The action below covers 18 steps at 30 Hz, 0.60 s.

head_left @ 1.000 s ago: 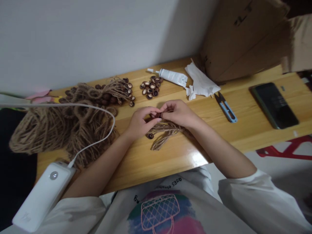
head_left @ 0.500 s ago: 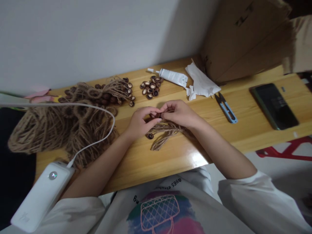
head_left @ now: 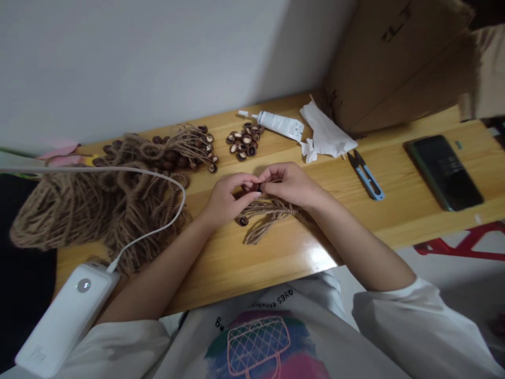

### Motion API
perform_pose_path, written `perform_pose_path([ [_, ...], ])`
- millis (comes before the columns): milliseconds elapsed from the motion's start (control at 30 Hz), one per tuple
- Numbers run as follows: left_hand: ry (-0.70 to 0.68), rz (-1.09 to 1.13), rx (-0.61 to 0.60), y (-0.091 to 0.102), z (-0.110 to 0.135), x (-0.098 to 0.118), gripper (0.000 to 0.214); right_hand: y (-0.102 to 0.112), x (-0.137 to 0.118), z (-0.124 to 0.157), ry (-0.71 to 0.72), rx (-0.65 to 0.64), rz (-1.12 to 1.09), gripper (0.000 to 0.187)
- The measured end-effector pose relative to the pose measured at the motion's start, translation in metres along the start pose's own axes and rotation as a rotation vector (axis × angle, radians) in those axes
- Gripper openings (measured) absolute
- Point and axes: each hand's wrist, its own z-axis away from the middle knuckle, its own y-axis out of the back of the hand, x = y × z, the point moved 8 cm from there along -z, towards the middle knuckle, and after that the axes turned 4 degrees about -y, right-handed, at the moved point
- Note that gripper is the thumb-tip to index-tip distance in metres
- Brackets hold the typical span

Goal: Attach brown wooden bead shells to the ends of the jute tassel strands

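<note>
My left hand (head_left: 226,199) and my right hand (head_left: 291,183) meet at the middle of the wooden table (head_left: 394,179), fingertips pinched together on a small dark nut shell (head_left: 255,186). Under them lies a short bundle of jute twine (head_left: 265,217) with another shell (head_left: 242,221) at its left end. A small heap of brown shells (head_left: 244,141) sits just beyond my hands. A white glue tube (head_left: 278,123) lies behind that heap.
A big pile of jute rope with shells (head_left: 118,189) covers the left of the table. A white power bank (head_left: 63,318) with its cable sits at the front left. Crumpled tissue (head_left: 325,134), thread snips (head_left: 366,174), a dark phone (head_left: 444,171) and a cardboard box (head_left: 398,58) are on the right.
</note>
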Motion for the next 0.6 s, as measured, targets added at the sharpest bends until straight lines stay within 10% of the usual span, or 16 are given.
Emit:
perform_pose_path([
  [600,-0.022,-0.001,0.011,-0.0001,0.0004,0.0009,0.021,0.0001,0.0026,-0.0001,0.027,0.005,0.019,0.008],
])
